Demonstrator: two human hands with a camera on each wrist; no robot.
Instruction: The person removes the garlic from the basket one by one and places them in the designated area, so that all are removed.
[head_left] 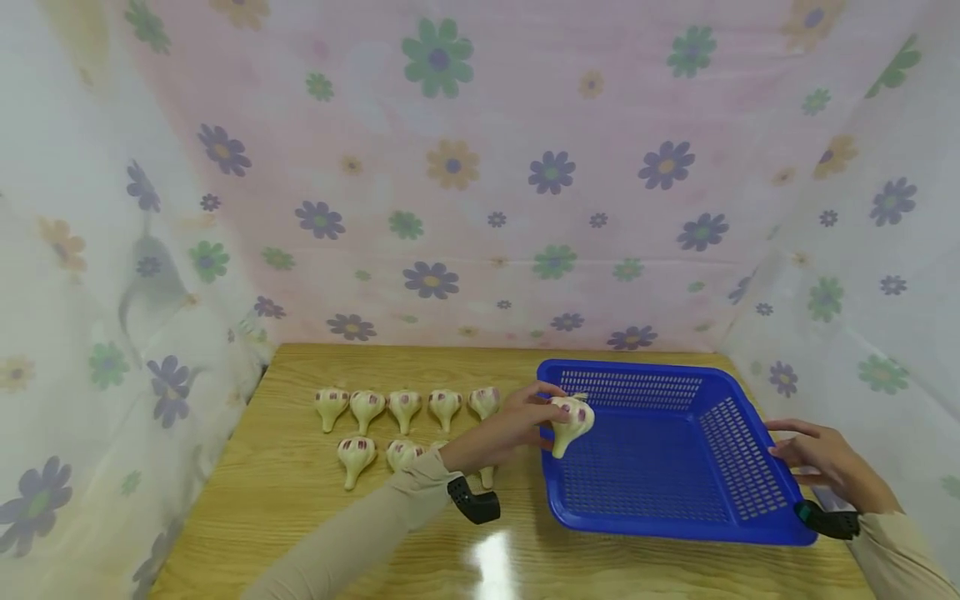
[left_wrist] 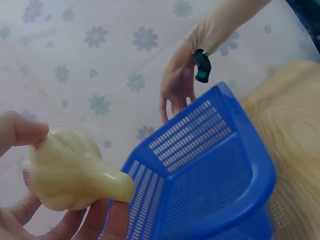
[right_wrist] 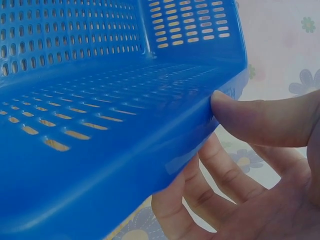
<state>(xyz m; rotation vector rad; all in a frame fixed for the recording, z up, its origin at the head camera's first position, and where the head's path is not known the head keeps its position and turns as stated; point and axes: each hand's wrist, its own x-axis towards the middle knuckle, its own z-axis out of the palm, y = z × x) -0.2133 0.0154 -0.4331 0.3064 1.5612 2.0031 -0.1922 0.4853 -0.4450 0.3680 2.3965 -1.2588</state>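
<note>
My left hand (head_left: 525,421) holds a garlic bulb (head_left: 573,423) above the left rim of a blue plastic basket (head_left: 675,533). In the left wrist view the garlic bulb (left_wrist: 67,170) lies between thumb and fingers, its stem end pointing right toward the basket. At the basket's right side is my right hand (head_left: 832,462). The right wrist view shows its thumb (right_wrist: 265,120) on the rim and the fingers curled beneath the outer edge. The part of the basket floor seen from above holds no garlic.
Several garlic bulbs (head_left: 405,404) stand in two rows on the wooden table (head_left: 300,517), left of the basket. My left forearm hides part of the front row. Flower-patterned sheets (head_left: 495,167) hang behind the table and along both sides.
</note>
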